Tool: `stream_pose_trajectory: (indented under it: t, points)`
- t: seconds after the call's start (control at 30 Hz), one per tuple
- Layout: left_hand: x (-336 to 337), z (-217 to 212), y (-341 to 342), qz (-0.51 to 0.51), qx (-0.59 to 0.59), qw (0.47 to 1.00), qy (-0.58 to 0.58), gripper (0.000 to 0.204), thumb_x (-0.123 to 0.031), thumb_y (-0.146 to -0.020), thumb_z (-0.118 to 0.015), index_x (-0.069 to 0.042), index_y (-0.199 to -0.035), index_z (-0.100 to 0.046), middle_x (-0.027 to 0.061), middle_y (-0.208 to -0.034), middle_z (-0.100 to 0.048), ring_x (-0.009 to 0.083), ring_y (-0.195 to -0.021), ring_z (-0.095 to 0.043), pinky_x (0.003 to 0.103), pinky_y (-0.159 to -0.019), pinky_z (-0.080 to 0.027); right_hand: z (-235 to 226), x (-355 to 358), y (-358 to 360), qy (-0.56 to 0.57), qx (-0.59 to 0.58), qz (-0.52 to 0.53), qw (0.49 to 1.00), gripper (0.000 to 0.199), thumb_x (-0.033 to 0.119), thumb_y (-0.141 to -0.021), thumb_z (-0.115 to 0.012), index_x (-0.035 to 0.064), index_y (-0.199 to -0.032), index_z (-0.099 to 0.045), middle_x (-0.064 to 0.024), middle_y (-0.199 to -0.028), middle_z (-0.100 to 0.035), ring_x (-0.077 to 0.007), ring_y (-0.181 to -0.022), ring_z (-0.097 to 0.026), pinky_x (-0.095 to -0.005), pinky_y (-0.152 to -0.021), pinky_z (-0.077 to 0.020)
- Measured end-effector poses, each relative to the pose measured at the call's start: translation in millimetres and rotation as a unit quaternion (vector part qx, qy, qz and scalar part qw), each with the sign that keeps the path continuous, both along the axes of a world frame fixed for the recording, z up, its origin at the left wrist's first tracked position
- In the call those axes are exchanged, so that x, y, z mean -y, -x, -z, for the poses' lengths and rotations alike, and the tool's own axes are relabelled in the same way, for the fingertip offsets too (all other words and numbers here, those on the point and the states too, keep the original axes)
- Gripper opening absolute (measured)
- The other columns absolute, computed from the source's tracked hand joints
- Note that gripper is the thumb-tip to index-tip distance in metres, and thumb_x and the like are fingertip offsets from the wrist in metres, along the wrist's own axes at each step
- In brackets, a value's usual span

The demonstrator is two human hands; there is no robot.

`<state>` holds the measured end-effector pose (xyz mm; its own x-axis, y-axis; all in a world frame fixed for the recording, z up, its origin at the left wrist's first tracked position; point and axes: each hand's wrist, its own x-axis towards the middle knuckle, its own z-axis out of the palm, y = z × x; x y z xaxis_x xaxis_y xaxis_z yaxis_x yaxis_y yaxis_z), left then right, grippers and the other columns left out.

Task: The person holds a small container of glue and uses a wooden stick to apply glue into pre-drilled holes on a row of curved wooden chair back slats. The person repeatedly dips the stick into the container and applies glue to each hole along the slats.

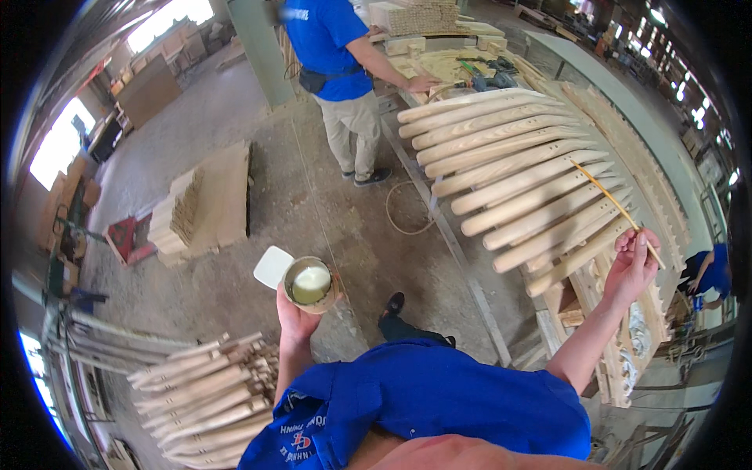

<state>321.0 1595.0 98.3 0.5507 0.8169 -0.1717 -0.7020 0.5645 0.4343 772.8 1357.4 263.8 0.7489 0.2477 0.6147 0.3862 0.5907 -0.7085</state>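
My left hand (293, 319) is wrapped round a small round cup (328, 301) holding a whitish liquid. A white square flap or lid (273, 267) sticks out beside the cup's rim. Between the fingers of my right hand (633, 270) is a thin yellowish stick (607, 196), its far end over the row of wood pieces. Whether that end is a brush is too small to tell. These long, pale, round-ended wood pieces (501, 192) lie side by side on the bench to my right, with small dark holes near their far-side ends. The stick's tip seems to touch or hover by one piece.
A co-worker in a blue shirt (325, 47) stands at the bench's far end, near power tools (497, 78). More shaped wood pieces (204, 399) are stacked at lower left. A wood stack (176, 215) sits on the floor, and a hose loop (407, 231) lies beside the bench.
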Motion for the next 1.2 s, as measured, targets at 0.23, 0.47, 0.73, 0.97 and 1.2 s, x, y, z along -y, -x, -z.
stream_pose_trajectory:
  t: [0.23, 0.47, 0.73, 0.97, 1.2]
  points:
    - [-113.7, -21.8, -39.7, 0.039, -0.146, 0.982, -0.111, 0.055, -0.046, -0.094, -0.029, -0.003, -0.121, -0.049, 0.0188, -0.115, -0.057, 0.0374, -0.101, -0.058, 0.052, -0.078, -0.051, -14.3, -97.0, -33.5, 0.143, 0.126, 0.122, 0.974, 0.011, 0.012, -0.092, -0.056, 0.001, -0.095, -0.055, -0.009, -0.086, -0.06, -0.0114, -0.071, -0.056, -0.0233, -0.063, -0.0428]
    - [-222.3, -39.6, -121.1, 0.139, -0.13, 0.973, -0.128, 0.056, -0.05, -0.095, -0.029, -0.007, -0.131, -0.038, 0.0207, -0.113, -0.057, 0.0402, -0.1, -0.059, 0.052, -0.071, -0.053, -42.5, -181.3, -64.3, 0.208, 0.153, 0.108, 0.96, 0.013, 0.013, -0.094, -0.053, 0.0009, -0.097, -0.054, -0.0092, -0.094, -0.061, -0.0117, -0.078, -0.059, -0.0217, -0.065, -0.0431]
    - [-337.2, -15.1, -215.4, 0.258, -0.055, 0.945, -0.191, 0.056, -0.044, -0.094, -0.034, 0.001, -0.125, -0.045, 0.0226, -0.113, -0.058, 0.0385, -0.099, -0.06, 0.046, -0.086, -0.05, -61.9, -213.8, -47.6, 0.38, 0.235, 0.247, 0.86, 0.016, 0.013, -0.094, -0.051, 0.0001, -0.097, -0.06, -0.0065, -0.088, -0.061, -0.0135, -0.078, -0.059, -0.0237, -0.069, -0.0426]
    - [-448.1, -0.3, -303.4, 0.399, 0.006, 0.909, -0.123, 0.05, -0.039, -0.093, -0.035, 0.001, -0.119, -0.051, 0.0227, -0.112, -0.059, 0.0397, -0.098, -0.06, 0.047, -0.086, -0.05, -49.5, -202.3, 19.7, 0.389, 0.148, 0.48, 0.773, 0.012, 0.003, -0.09, -0.05, -0.0007, -0.094, -0.061, -0.0088, -0.089, -0.062, -0.0154, -0.084, -0.057, -0.0275, -0.078, -0.0429]
    - [-539.9, 9.3, -388.2, 0.536, 0.0, 0.839, -0.098, 0.051, -0.039, -0.093, -0.031, 0.0, -0.119, -0.052, 0.021, -0.11, -0.06, 0.038, -0.096, -0.061, 0.047, -0.083, -0.051, -51.8, -296.7, 75.9, 0.563, 0.199, 0.532, 0.6, 0.027, -0.008, -0.069, -0.053, 0.0004, -0.093, -0.063, -0.0122, -0.091, -0.063, -0.0258, -0.088, -0.06, -0.0344, -0.08, -0.0465]
